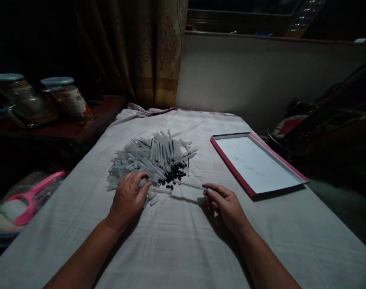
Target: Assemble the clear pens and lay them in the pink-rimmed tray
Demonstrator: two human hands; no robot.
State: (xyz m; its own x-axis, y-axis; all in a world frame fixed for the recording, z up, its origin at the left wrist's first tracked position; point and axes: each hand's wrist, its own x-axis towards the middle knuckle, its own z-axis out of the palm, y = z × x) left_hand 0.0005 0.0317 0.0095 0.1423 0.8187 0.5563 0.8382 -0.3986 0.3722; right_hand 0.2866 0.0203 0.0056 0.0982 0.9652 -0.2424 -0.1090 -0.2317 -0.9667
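Rod (189, 185) pinched in right hand (227, 204), end hidden; left hand (128, 196), fingers curled, masks tube pile's (137, 156) edge, grip unclear.

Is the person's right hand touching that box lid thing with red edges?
No, the right hand pinches a thin stick, with bare cloth between it and the red-edged tray.
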